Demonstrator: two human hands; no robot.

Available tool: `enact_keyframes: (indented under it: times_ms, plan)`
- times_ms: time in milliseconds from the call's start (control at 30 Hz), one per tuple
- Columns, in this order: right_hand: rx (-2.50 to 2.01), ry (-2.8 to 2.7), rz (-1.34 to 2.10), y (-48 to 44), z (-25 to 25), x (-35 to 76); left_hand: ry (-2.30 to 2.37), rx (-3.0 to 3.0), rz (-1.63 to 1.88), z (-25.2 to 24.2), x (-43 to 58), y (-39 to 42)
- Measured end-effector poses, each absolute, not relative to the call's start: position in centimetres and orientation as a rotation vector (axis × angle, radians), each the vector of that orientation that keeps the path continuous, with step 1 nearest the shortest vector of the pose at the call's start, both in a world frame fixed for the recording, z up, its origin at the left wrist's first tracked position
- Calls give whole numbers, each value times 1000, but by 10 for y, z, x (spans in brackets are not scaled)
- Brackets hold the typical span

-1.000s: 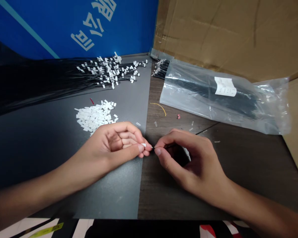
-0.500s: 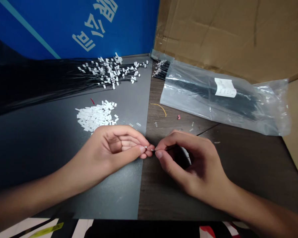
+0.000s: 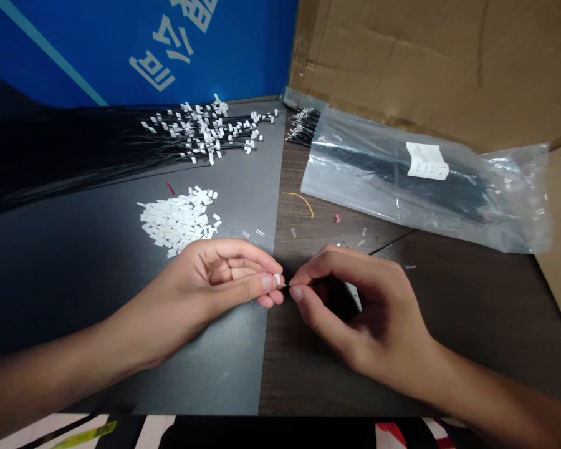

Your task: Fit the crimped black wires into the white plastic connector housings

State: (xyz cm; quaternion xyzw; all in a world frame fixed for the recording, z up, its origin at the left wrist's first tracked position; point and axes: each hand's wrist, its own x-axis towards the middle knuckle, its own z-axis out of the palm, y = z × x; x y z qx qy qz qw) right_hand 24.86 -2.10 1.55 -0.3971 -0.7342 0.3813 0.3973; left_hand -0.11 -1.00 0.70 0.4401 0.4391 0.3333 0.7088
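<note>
Between the thumb and fingers of my left hand is a small white connector housing, its end sticking out to the right. My right hand pinches a thin black wire near its end. The wire's metal terminal points left and lies right at the housing; whether it is inside cannot be made out. Part of the wire runs hidden behind my right hand and shows again beyond it. Beyond my left hand lies a heap of loose white connector housings.
Black wires with white housings lie at the back left, before a blue panel. A clear plastic bag of black wires rests at the back right by a cardboard wall. A yellow wire scrap and small clear bits lie between.
The white housing now shows more between my left thumb and fingers. The wire's terminal and the housing have come closer together. My right hand keeps its pinch.
</note>
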Motion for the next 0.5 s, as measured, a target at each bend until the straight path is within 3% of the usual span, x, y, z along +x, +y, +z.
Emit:
enact_keyframes:
  times_ms: [500]
  plan:
    - [-1012,-1861,1010,-21,18,248,978,1011,697,7,-3,-10]
